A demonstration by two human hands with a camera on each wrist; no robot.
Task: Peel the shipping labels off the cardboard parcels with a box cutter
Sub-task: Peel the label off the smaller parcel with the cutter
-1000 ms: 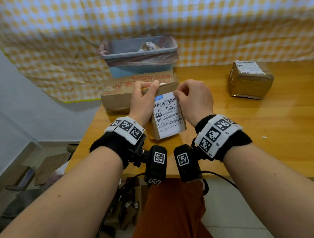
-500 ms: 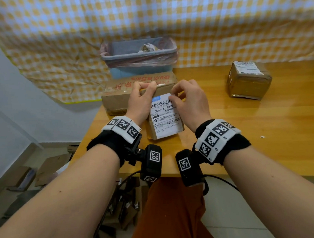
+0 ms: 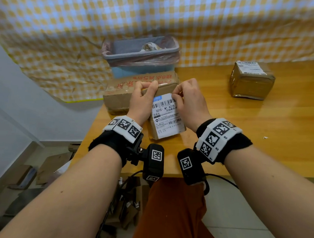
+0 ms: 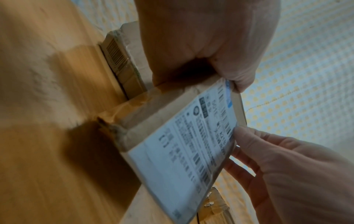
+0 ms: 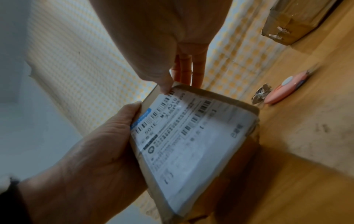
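Observation:
A small cardboard parcel [image 3: 170, 136] stands tilted up on the wooden table [image 3: 262, 134], its white shipping label [image 3: 166, 115] facing me. My left hand [image 3: 144, 98] grips its far left edge, thumb on the label's blue corner [image 4: 229, 97]. My right hand [image 3: 186, 100] pinches the far right corner, the thumb tip [image 5: 164, 87] on the label's edge and the fingers behind the box. A pink box cutter [image 5: 283, 91] lies on the table beyond the parcel, held by neither hand and hidden in the head view.
A larger cardboard box [image 3: 119, 98] lies just behind the parcel, with a lined blue bin [image 3: 141, 57] behind that. Another labelled parcel [image 3: 250, 80] stands at the back right. A torn scrap [image 5: 261, 94] lies beside the cutter. The table's left edge is close to my left wrist.
My right hand's fingers have uncurled a little and shifted at the label's far right corner. My left hand keeps its grip on the parcel, which has barely moved.

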